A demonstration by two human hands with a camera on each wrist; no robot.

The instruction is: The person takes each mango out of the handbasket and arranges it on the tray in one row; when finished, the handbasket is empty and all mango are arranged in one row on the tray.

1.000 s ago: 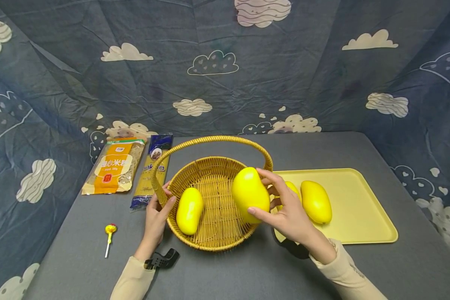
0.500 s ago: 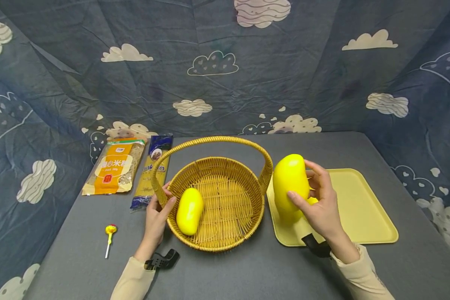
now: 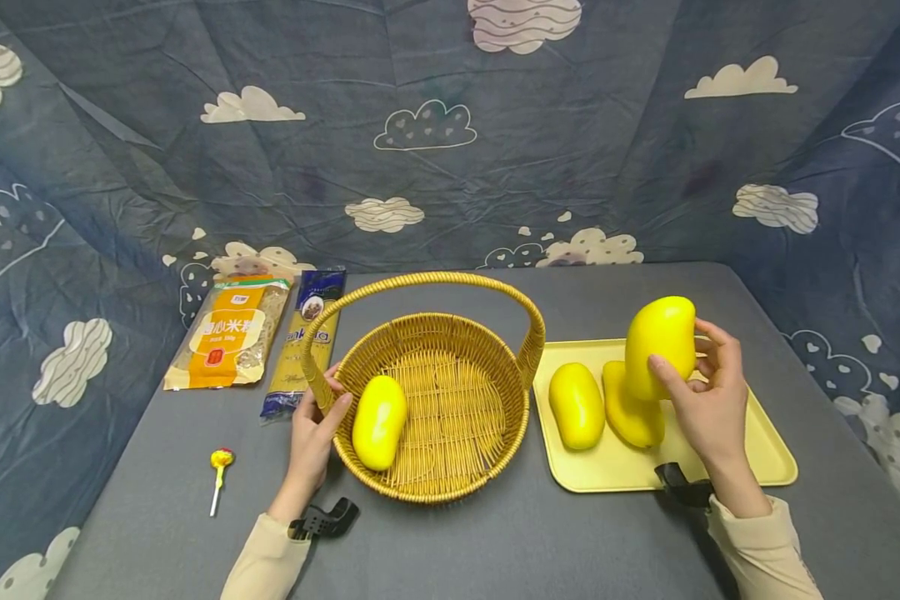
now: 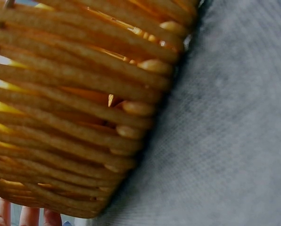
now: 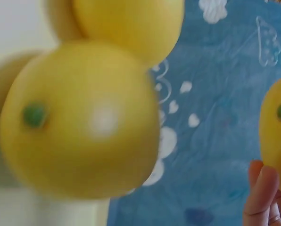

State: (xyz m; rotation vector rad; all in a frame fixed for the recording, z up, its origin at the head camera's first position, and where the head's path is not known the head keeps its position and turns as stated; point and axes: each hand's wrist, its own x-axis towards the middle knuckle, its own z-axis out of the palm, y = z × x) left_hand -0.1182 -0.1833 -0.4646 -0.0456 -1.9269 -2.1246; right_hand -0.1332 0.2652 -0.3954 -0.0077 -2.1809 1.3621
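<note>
Gripping one smooth, glossy yellow mango [image 3: 662, 346] between thumb and fingers, the right hand [image 3: 712, 404] holds it above a pale-yellow rectangular tray [image 3: 607, 473]; the right wrist view shows a green dot on its end and a gap between it and the fruit on the tray. The left hand [image 3: 315, 437] grips the side of a golden-brown round woven basket [image 3: 446, 404] at the foot of its tall arched handle, thumb over the rim.

Four mangoes show in all: the one in the right hand; one yellow mango lying at the left inside the basket [image 3: 379, 422]; and two on the tray, a left mango [image 3: 576, 406] and, just beside it, a right mango [image 3: 636, 427] partly hidden behind the held fruit.

Two food packets lie beyond the left hand: an orange-and-clear plastic bag [image 3: 227, 333]; a slim blue-and-yellow packet [image 3: 302, 346]; one yellow-wrapped lollipop [image 3: 219, 477] with a white stick lies nearer the person.

Everything rests on a grey cloth-covered table [image 3: 435, 554]; dark blue-grey fabric [image 3: 615, 142], creased and printed with pale clouds and hearts, hangs behind it and along both sides.
</note>
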